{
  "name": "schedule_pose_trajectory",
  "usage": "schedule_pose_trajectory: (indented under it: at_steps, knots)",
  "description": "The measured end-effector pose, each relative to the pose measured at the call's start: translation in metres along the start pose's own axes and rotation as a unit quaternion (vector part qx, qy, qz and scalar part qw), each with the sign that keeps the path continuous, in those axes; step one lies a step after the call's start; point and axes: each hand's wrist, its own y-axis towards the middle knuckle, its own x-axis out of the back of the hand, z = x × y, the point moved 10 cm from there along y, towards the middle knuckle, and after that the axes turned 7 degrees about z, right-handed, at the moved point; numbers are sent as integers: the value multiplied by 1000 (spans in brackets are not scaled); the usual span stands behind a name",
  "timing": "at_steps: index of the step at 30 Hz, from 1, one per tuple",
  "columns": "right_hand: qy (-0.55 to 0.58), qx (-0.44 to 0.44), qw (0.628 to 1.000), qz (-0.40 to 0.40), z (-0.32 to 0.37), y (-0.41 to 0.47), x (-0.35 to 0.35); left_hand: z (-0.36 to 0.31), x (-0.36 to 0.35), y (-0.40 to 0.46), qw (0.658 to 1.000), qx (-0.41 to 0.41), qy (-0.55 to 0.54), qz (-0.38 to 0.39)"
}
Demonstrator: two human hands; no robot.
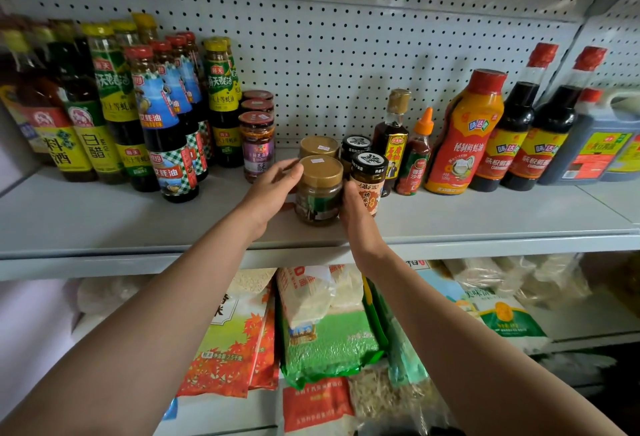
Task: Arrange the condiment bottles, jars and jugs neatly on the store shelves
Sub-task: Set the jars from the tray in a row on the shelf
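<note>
1. Your left hand [273, 190] and right hand [356, 214] flank the front gold-lid jar [319, 191], which stands upright on the grey shelf [104, 224], near its front edge.
2. Left hand: fingers [291, 171] lie fairly straight against the jar's left side, tips up at the lid rim. They touch the jar and do not wrap round it.
3. Right hand: it presses the jar's right side, wedged between this jar and the black-lid jar [369, 177] just beside it. Your fingers are mostly hidden behind the jars, so I cannot tell how far they curl.
4. A second gold-lid jar [318, 147] stands directly behind the first; a second black-lid jar [356, 150] stands behind the front black-lid one.
5. Left of the group: three red-lid jars [257, 145] in a file running to the back, then rows of tall sauce bottles [166, 117] with red and yellow caps.
6. Right of the group: a small dark bottle with a gold cap [393, 138], an orange-nozzle squeeze bottle [415, 158], a large orange bottle [464, 134], two dark red-capped bottles [533, 124], and a dark jug [595, 145] at the far right.
7. Lower shelf: bags of rice and grain [322, 331], lying stacked.
</note>
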Motion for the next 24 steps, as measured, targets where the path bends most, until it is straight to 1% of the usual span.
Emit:
schedule_pose_trajectory:
  at_steps: [4, 9, 14, 16, 18, 21, 24]
  knots:
    - [3, 5, 1000, -4, 2, 4, 1, -4, -2, -5, 1000, -3, 2, 14]
    - [-26, 15, 996, -83, 0, -8, 9, -13, -8, -6, 999, -34, -35, 24]
    - [-51, 7, 996, -67, -1, 3, 7, -14, -1, -7, 999, -35, -21, 5]
    - [-39, 6, 998, -53, 0, 11, 4, -17, 3, -6, 999, -42, 10, -3]
    - [-28, 9, 999, -44, 0, 17, 2, -26, 2, -5, 997, -60, 40, 8]
    - [-10, 13, 999, -35, -1, 23, 1, -41, -8, 2, 992, -85, 77, 59]
    - [-3, 16, 1000, -25, -1, 26, -1, -51, -15, 12, 976, -88, 176, 94]
